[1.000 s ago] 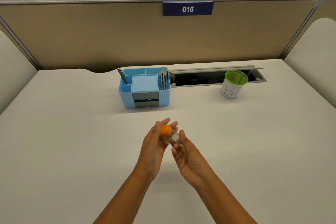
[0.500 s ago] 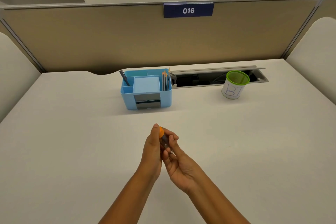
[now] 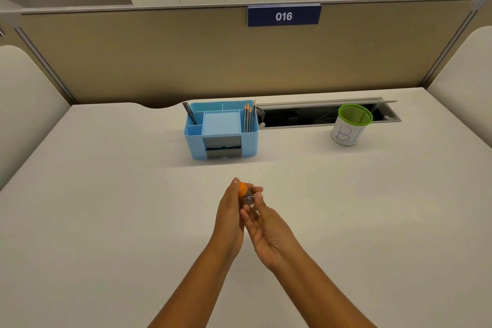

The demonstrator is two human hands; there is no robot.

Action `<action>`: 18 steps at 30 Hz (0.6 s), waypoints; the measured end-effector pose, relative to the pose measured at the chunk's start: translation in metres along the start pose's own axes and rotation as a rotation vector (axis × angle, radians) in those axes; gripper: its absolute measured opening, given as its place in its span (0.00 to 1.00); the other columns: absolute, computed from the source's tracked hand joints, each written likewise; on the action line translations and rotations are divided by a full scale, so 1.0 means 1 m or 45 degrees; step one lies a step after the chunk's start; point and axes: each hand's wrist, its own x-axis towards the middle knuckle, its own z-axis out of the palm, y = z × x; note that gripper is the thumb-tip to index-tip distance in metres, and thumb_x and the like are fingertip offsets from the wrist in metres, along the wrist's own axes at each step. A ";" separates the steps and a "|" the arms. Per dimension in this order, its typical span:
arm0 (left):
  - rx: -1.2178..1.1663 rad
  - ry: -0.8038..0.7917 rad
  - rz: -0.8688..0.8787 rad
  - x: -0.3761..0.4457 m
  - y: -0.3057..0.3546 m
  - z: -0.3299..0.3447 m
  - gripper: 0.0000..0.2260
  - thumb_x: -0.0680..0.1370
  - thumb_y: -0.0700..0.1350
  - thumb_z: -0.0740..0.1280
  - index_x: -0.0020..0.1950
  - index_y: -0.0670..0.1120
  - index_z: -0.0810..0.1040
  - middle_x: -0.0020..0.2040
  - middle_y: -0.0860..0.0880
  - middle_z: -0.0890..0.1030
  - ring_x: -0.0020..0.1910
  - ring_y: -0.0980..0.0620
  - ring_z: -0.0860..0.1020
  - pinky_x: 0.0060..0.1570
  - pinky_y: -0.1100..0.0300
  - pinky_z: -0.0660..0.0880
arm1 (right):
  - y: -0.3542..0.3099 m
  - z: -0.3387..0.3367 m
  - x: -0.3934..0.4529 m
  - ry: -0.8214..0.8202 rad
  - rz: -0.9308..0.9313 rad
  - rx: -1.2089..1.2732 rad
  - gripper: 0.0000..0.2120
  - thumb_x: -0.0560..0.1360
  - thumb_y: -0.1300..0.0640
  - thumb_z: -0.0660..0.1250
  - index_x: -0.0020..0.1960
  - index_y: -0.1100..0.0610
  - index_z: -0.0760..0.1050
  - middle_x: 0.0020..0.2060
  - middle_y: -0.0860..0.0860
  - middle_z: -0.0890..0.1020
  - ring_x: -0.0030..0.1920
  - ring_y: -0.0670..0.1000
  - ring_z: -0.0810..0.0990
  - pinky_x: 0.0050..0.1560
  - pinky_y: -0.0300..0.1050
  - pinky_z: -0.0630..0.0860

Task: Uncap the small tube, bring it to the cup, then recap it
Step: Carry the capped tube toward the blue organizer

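Note:
A small clear tube (image 3: pixel 249 200) with an orange cap (image 3: pixel 242 188) is held between both hands above the middle of the desk. My left hand (image 3: pixel 230 212) pinches the cap end with thumb and fingertips. My right hand (image 3: pixel 263 224) cradles the clear body from the right, palm turned up, fingers curled around it. The cap sits on the tube. The cup (image 3: pixel 349 125), white with a green rim and blue letters, stands far off at the back right, near the cable slot.
A light blue desk organiser (image 3: pixel 222 130) with pencils and a pen stands behind the hands. An open cable slot (image 3: pixel 314 114) runs along the desk's back edge. A beige partition with a "016" sign (image 3: pixel 283 16) closes the back; padded dividers flank both sides.
The hands have closed together around the tube and drawn slightly nearer. The orange cap, facing me a second ago, now points up and away, mostly covered by the left fingertips.

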 end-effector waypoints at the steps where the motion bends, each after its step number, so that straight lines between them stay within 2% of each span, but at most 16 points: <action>1: 0.000 0.060 -0.010 0.001 0.000 0.001 0.15 0.77 0.54 0.55 0.44 0.49 0.79 0.43 0.49 0.84 0.46 0.49 0.82 0.43 0.61 0.78 | -0.001 -0.001 0.003 0.008 -0.055 -0.085 0.14 0.74 0.53 0.64 0.53 0.62 0.77 0.47 0.60 0.85 0.48 0.53 0.84 0.42 0.40 0.82; 4: 0.088 0.323 -0.030 0.007 -0.002 -0.003 0.08 0.78 0.50 0.57 0.42 0.53 0.74 0.43 0.49 0.80 0.43 0.50 0.80 0.39 0.62 0.75 | -0.007 -0.006 0.010 0.096 -0.161 -0.295 0.13 0.77 0.54 0.62 0.58 0.58 0.71 0.49 0.57 0.81 0.47 0.51 0.83 0.39 0.38 0.81; 7: 0.188 0.489 0.012 0.010 -0.003 -0.011 0.07 0.78 0.47 0.58 0.40 0.53 0.71 0.42 0.49 0.78 0.39 0.53 0.79 0.37 0.64 0.74 | -0.008 -0.007 0.016 0.143 -0.261 -0.466 0.10 0.77 0.55 0.61 0.58 0.55 0.71 0.50 0.52 0.79 0.47 0.50 0.82 0.38 0.36 0.80; 9: 0.228 0.515 0.025 0.012 -0.003 -0.014 0.07 0.78 0.45 0.59 0.41 0.52 0.71 0.44 0.48 0.78 0.39 0.52 0.79 0.40 0.63 0.75 | -0.008 -0.004 0.021 0.182 -0.357 -0.558 0.09 0.77 0.56 0.62 0.56 0.53 0.71 0.47 0.49 0.78 0.45 0.48 0.81 0.35 0.33 0.79; 12: 0.303 0.520 0.045 0.020 -0.002 -0.016 0.03 0.78 0.45 0.59 0.48 0.49 0.72 0.49 0.48 0.77 0.44 0.50 0.78 0.47 0.58 0.74 | -0.015 0.006 0.033 0.257 -0.478 -0.650 0.09 0.75 0.55 0.65 0.54 0.50 0.71 0.43 0.46 0.78 0.41 0.46 0.81 0.32 0.31 0.78; 16: 0.435 0.518 0.111 0.040 0.010 -0.015 0.11 0.79 0.46 0.56 0.56 0.44 0.74 0.52 0.46 0.77 0.48 0.50 0.77 0.52 0.55 0.73 | -0.034 0.026 0.053 0.299 -0.559 -0.742 0.07 0.73 0.54 0.68 0.46 0.50 0.70 0.39 0.45 0.78 0.39 0.45 0.81 0.33 0.31 0.77; 18: 0.501 0.508 0.129 0.051 0.018 -0.014 0.12 0.79 0.44 0.56 0.58 0.43 0.74 0.55 0.45 0.78 0.52 0.48 0.78 0.56 0.52 0.73 | -0.041 0.036 0.065 0.293 -0.614 -0.795 0.06 0.73 0.53 0.68 0.43 0.50 0.71 0.40 0.47 0.79 0.39 0.45 0.81 0.34 0.30 0.77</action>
